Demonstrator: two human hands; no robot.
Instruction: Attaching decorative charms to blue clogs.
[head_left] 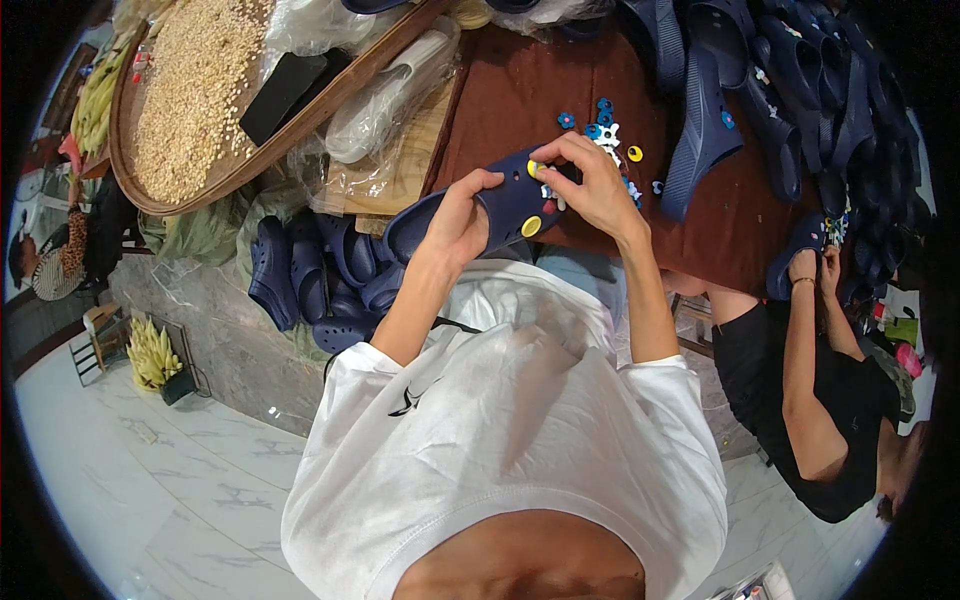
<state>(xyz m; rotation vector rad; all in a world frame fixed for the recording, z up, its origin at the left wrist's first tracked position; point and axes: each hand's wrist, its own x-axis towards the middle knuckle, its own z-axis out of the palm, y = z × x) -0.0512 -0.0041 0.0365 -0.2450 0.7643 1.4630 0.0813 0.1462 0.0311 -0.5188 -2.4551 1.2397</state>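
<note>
My left hand (462,215) grips a navy blue clog (500,205) around its middle, holding it above the near edge of the brown table (520,95). My right hand (590,180) presses a small yellow charm (536,168) onto the clog's top with its fingertips. A round yellow charm (531,226) and a white one (551,197) sit on the clog. Loose small charms (604,130) in blue, white and yellow lie on the table just beyond my right hand.
Several navy clogs (790,90) are heaped at the table's right. More clogs (320,275) sit in a bag at my left. A round woven tray of grain (190,90) lies far left. A person in black (815,390) handles a clog at the right.
</note>
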